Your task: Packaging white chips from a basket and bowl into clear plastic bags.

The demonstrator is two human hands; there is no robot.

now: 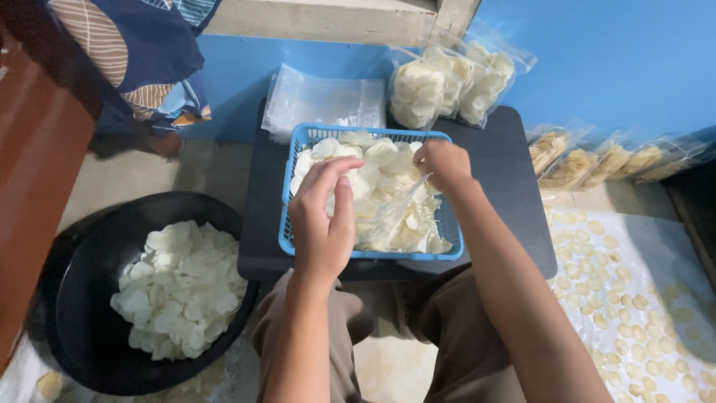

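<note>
A blue plastic basket (298,142) full of pale white chips (384,160) sits on a small black table (507,172) over my knees. My left hand (322,216) hovers over the basket's left side, fingers together and pointing up, touching the mouth of a clear plastic bag (395,205). At the basket's far right corner my right hand (444,166) pinches the other edge of that bag. The bag lies across the chips with a few chips inside it.
A black bowl (82,298) of white chips stands on the floor at left. Empty clear bags (321,101) lie behind the basket, with filled bags (447,82) against the blue wall. More filled bags (597,160) and loose round chips on a sheet (634,298) lie at right.
</note>
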